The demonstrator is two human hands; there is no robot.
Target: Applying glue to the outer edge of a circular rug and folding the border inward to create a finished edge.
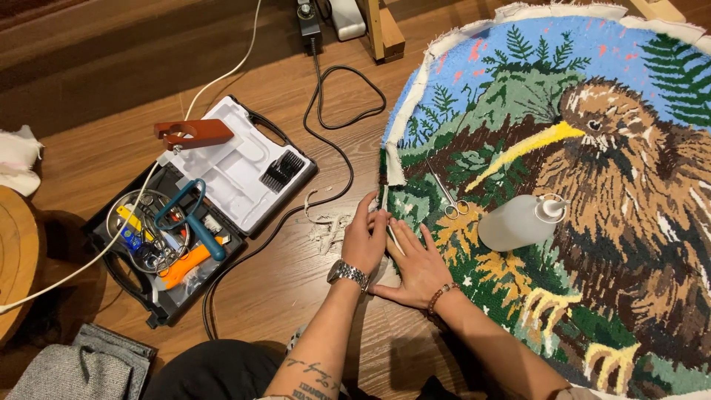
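A round tufted rug (592,185) with a brown bird, green plants and blue sky lies on the wooden floor. My left hand (364,241), with a wristwatch, presses on the rug's left edge, its fingers pinching the white border cloth. My right hand (418,263), with a bead bracelet, lies flat on the rug beside it, fingers spread and touching the left hand. Small scissors (449,201) and a clear plastic squeeze bottle (518,221) lie on the rug just beyond my hands.
An open black tool case (200,215) with several tools, a blue handle and an orange tool sits to the left. A black cable (333,126) and a white cable (222,74) cross the floor. Trimmed cloth scraps (326,230) lie near my left hand. Grey fabric (81,367) lies bottom left.
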